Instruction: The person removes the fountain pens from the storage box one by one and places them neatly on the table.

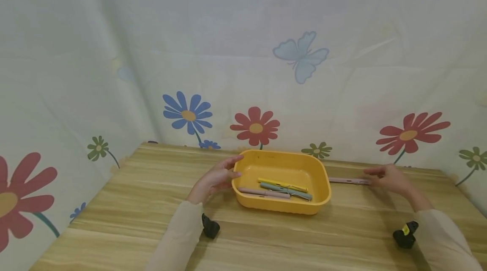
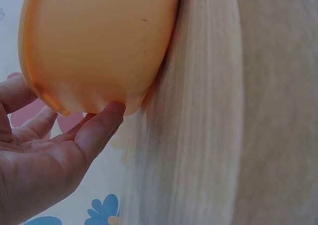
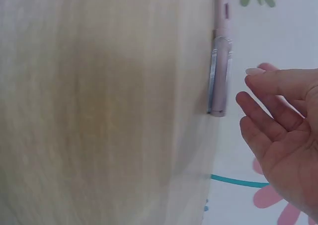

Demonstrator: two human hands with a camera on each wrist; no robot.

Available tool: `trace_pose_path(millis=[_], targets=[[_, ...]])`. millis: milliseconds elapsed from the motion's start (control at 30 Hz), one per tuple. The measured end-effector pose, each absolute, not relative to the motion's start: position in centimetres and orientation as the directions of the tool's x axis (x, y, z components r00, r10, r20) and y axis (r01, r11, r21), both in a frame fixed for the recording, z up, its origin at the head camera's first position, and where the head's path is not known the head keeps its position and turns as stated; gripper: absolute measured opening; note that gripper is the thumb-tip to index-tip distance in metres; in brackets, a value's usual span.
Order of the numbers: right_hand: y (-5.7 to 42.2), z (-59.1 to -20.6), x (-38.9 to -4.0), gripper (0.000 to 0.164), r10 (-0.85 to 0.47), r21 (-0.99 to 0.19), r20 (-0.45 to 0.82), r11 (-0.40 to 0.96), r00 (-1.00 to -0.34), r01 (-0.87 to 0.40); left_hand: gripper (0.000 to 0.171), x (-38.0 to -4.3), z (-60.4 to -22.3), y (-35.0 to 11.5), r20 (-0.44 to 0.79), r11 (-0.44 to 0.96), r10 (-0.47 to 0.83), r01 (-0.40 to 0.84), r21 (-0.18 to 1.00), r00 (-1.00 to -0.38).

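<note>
My left hand holds the left end of a yellow plastic tray, fingers at its rim. In the left wrist view, my left hand has fingertips against the outer wall of the tray. Inside lie a yellow pen, a teal pen and a pink pen. Right of the tray, another pink pen lies on the table. My right hand is beside its clip end; the right wrist view shows the hand with loosely bent fingers, apart from the pen.
The wood-grain table meets a pale flowered cloth backdrop just behind the tray. Black wrist devices sit below the left wrist and right wrist.
</note>
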State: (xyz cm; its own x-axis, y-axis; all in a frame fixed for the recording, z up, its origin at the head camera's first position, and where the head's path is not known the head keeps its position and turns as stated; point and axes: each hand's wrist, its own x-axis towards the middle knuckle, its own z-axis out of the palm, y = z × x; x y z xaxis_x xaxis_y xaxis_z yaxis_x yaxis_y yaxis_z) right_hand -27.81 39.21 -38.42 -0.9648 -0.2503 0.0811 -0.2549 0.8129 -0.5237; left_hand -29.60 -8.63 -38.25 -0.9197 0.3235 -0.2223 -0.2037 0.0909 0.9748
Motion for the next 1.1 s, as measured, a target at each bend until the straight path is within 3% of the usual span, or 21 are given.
trace_pose_path(millis=[200,533,800,1100], targets=[[38.6,-37.0,-26.6,0.035,-0.266,-0.55,0.146,0.778,-0.953,-0.302,0.057,-29.7,-38.3,-8.8,-0.222,0.08,0.331,-0.207,0.975,-0.917],[35.6,-34.7,-24.8,0.044,-0.266,-0.613,0.146,0.731,-0.953,-0.298,0.057,-29.6,-38.4,-8.8,-0.223,0.069,0.337,-0.212,0.975,-0.915],[32.5,-34.0,-24.3,0.042,-0.31,-0.643,0.219,0.667,-0.925,-0.376,0.057,-29.6,-38.5,-8.8,-0.224,0.071,0.343,-0.212,0.975,-0.912],[29.2,-34.5,-24.5,0.042,-0.336,-0.704,0.173,0.615,-0.926,-0.355,0.057,-29.6,-38.4,-8.8,-0.208,0.064,0.345,-0.198,0.978,-0.915]])
